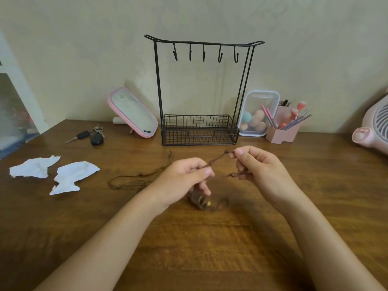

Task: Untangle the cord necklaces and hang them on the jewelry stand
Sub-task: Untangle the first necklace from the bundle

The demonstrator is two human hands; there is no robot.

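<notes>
A brown cord necklace [218, 159] is stretched between my hands above the wooden table. My left hand [184, 179] pinches a knot on the cord, and my right hand [258, 164] pinches the cord at two knotted spots. A blurred pendant [200, 201] hangs below my left hand. A second brown cord [134, 178] lies in a loop on the table to the left. The black wire jewelry stand [201, 89] stands at the back against the wall; its several hooks are bare.
Two crumpled white tissues [56, 173] lie at the left. Keys [92, 135], a pink mirror [134, 112], a clear box of sponges [257, 114], a pink brush holder [283, 127] and a pink fan [373, 127] line the back.
</notes>
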